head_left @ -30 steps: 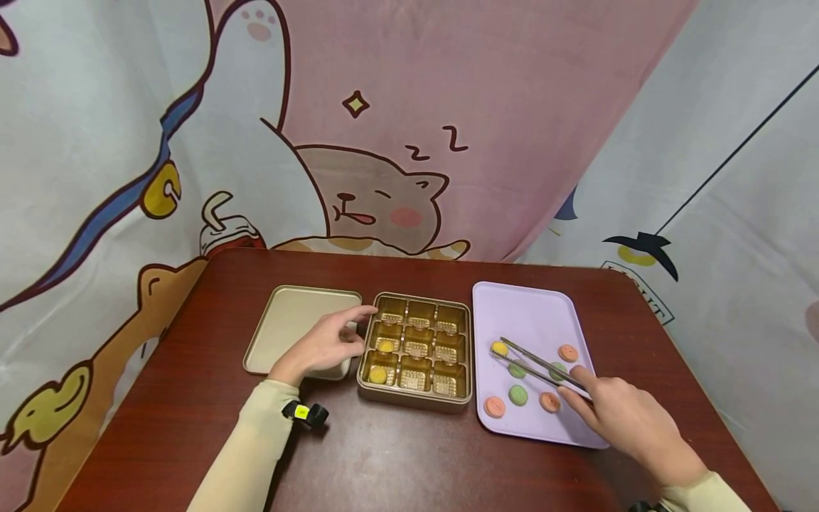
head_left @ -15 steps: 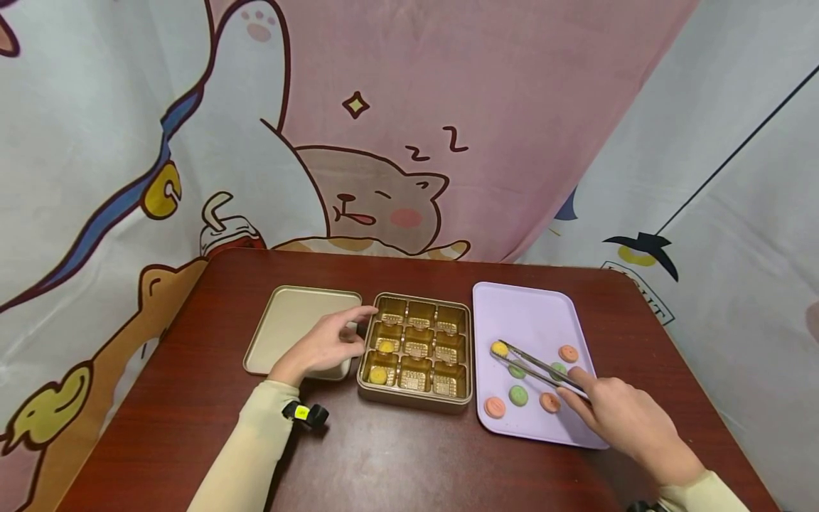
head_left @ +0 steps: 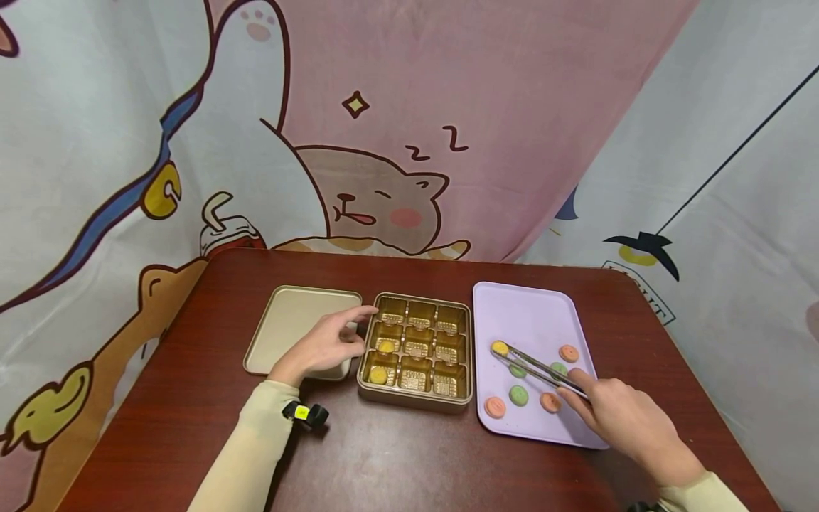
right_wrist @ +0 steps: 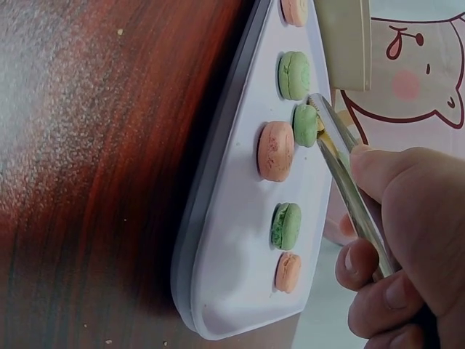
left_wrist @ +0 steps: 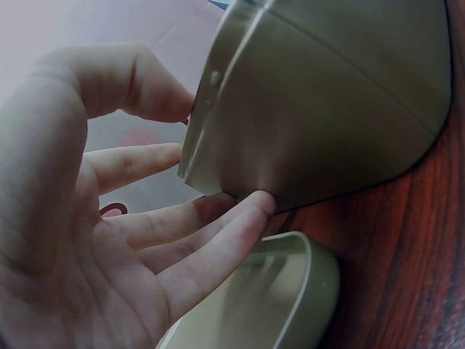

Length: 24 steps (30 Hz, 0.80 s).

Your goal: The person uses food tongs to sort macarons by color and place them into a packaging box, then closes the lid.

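Observation:
My right hand (head_left: 630, 416) grips metal tongs (right_wrist: 357, 200) over the lilac tray (head_left: 525, 306). Their tips lie on either side of a yellow macaron (head_left: 500, 348), which the right wrist view mostly hides behind a green macaron (right_wrist: 305, 125). My left hand (head_left: 325, 343) is at the left side of a gold box (head_left: 416, 402); in the left wrist view its fingertips touch the box wall (left_wrist: 327, 109), fingers fairly straight. Inside the box is a divided gold insert, with one yellow macaron (head_left: 378, 375) in the front left compartment and another (head_left: 386, 346) in the compartment behind it.
Left of the box, partly beneath my left hand, lies a gold lid (head_left: 294, 320). Green macarons (head_left: 518, 395) and pinkish-orange macarons (head_left: 495, 407) are spread over the tray. Everything stands on a dark red-brown table (head_left: 384, 455), backed by a cartoon-printed cloth (head_left: 512, 85).
The tong tips have drawn closer together around the yellow macaron on the tray. My left hand and the box stay where they were.

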Motion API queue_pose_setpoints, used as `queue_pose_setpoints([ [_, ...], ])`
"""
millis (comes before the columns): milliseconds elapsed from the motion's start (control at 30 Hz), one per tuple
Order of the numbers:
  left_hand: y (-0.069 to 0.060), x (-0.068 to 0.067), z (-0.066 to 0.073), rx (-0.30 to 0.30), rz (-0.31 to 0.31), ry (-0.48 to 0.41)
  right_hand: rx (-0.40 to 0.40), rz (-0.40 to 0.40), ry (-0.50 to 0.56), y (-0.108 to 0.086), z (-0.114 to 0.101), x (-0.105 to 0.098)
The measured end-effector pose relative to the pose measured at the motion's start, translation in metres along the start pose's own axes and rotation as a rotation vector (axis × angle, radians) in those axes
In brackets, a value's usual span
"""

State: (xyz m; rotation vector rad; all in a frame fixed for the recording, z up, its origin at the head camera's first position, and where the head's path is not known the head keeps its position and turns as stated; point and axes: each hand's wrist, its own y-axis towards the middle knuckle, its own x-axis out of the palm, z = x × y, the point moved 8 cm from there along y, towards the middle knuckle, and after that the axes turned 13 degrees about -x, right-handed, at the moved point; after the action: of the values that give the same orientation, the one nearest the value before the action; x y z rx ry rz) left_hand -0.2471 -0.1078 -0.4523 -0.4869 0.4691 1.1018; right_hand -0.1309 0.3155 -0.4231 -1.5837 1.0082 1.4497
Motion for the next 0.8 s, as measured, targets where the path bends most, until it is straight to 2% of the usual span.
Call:
queue_pose_setpoints([
  [433, 0.0, 0.0001, 0.0002, 0.015, 0.003, 0.002, -0.017, 0.049, -0.022, -0.002, -0.0001, -0.0003],
  [800, 0.0001, 0.0001, -0.0001, 0.016, 0.006, 0.005, 0.003, 0.053, -0.011, -0.001, 0.0017, 0.0],
])
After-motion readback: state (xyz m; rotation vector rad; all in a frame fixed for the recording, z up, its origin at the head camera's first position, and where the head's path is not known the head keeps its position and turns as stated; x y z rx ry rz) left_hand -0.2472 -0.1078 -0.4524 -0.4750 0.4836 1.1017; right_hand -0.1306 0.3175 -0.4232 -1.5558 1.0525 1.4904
